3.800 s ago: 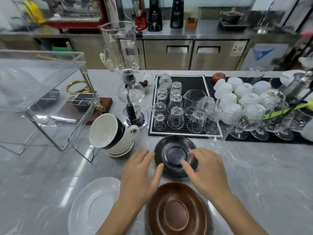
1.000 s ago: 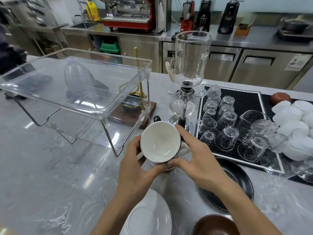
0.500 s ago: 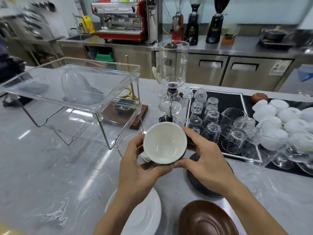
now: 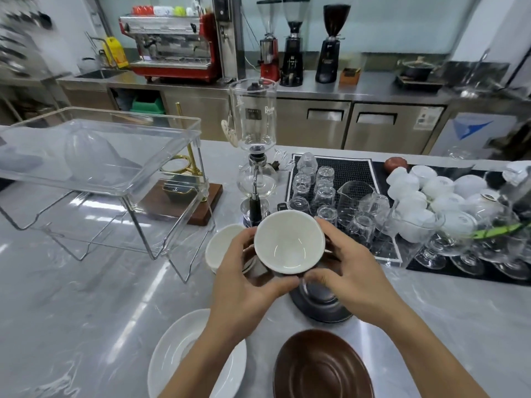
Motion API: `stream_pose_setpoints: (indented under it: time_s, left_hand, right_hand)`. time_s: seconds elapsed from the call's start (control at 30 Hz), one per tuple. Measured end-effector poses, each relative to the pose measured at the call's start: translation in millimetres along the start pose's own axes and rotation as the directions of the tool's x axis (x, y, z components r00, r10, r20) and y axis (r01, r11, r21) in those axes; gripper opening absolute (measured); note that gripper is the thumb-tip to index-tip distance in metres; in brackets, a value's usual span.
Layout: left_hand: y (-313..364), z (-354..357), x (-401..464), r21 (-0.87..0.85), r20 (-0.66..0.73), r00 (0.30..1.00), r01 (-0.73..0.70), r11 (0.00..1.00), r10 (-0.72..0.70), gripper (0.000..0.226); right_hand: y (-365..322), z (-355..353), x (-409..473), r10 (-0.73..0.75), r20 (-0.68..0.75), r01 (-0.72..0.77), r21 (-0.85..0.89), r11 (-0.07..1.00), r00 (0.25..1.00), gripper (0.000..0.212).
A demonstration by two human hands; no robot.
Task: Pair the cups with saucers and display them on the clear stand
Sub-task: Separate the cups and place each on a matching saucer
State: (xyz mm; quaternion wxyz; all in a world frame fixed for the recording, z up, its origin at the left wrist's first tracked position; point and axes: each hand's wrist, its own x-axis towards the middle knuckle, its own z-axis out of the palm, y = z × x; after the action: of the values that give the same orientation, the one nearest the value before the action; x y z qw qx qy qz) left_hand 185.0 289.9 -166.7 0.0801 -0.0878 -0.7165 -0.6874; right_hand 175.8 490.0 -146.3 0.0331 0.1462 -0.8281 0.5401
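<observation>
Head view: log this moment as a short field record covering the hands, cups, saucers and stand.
held item: white-lined cup, tilted toward the camera
left hand: grips the cup's left side
right hand: grips the cup's right side
below the cup: black saucer on the counter
second cup: left of the held one, beside the left hand
white saucer: near edge, empty
brown saucer: near edge, empty
clear stand: left on the counter; no cup and saucer on it

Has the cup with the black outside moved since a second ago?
Yes. The cup, held by both hands, has gone right, off the white cup left beside the clear stand, over the black saucer.
</observation>
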Motion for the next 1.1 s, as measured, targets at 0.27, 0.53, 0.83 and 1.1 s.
stream_pose_setpoints:
  time_s: [0.27,0.53,0.83,1.1]
  left_hand:
    - [-17,33,12,-0.377,0.158,0.940,0.341,0.861,-0.303,0.039]
    - [-43,58,27,-0.421,0.216,0.854,0.520,0.743,-0.474,0.031]
    - [-73,56,35,-0.357,0.313,0.726,0.687,0.632,-0.612,0.046]
    - [-80,58,43,-0.305,0.346,0.677,0.736,0.604,-0.649,0.035]
  right_hand:
    - [39,-33,-5,0.018,0.093,-0.045,0.292,0.955,0.995,0.081]
    - [84,-41,-4,0.327,0.064,-0.311,0.523,0.794,0.943,0.051]
    - [104,-28,-6,0.542,0.035,-0.449,0.608,0.655,0.839,0.038]
    - [107,-30,-8,0.584,0.042,-0.495,0.583,0.644,0.810,0.037]
